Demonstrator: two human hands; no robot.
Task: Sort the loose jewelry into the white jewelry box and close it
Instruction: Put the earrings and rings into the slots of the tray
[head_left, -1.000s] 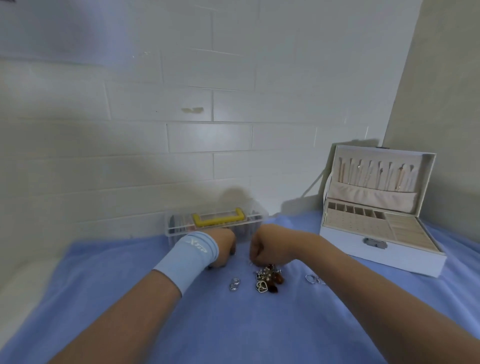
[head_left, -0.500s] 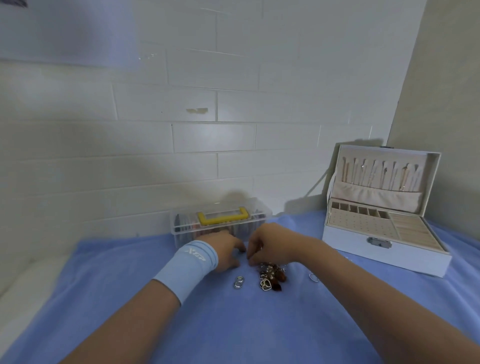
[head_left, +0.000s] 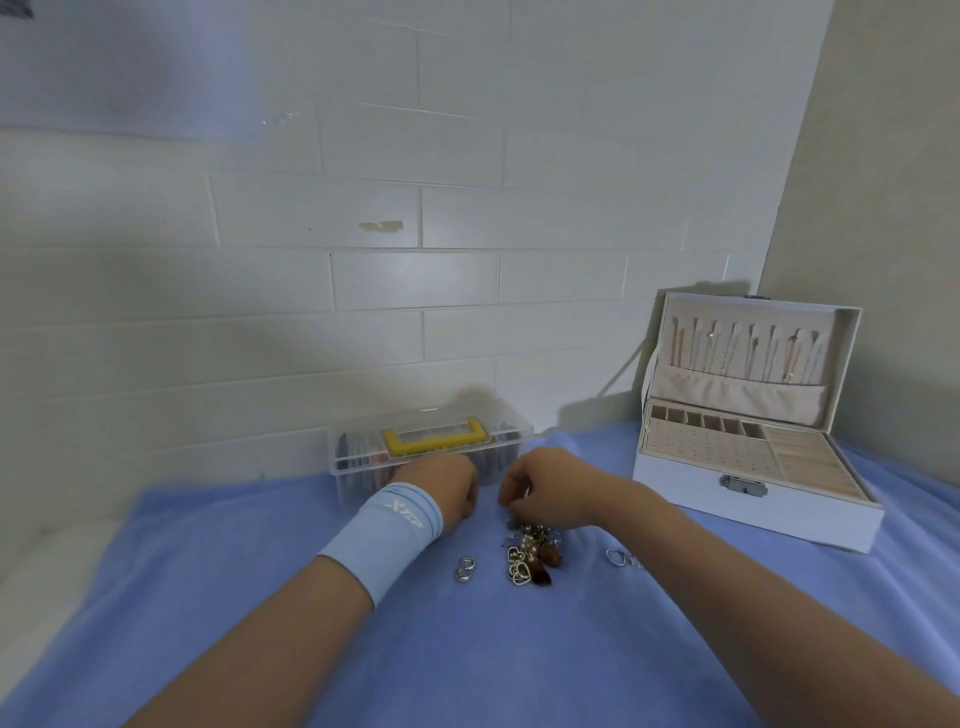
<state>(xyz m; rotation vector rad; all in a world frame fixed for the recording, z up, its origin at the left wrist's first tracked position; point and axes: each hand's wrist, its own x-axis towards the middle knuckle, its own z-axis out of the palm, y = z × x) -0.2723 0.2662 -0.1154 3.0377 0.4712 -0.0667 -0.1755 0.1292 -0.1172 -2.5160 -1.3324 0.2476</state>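
Note:
A small pile of loose jewelry (head_left: 530, 555), gold hearts, pearls and brown pieces, lies on the blue cloth. Two linked silver rings (head_left: 465, 568) lie to its left and a silver ring (head_left: 616, 557) to its right. My right hand (head_left: 550, 488) is at the pile's far end, fingers curled down and pinching a small piece there. My left hand (head_left: 448, 486), with a pale blue wristband, is close beside it with its fingers curled under and hidden. The white jewelry box (head_left: 748, 501) stands open at the right, with necklaces hanging in its lid.
A clear plastic case with a yellow handle (head_left: 432, 440) stands against the brick wall just behind my hands. The blue cloth (head_left: 467, 665) covers the table. A beige wall closes the right side behind the jewelry box.
My left hand has moved right, closer to my right hand at the far end of the pile. Both hands stay low over the cloth.

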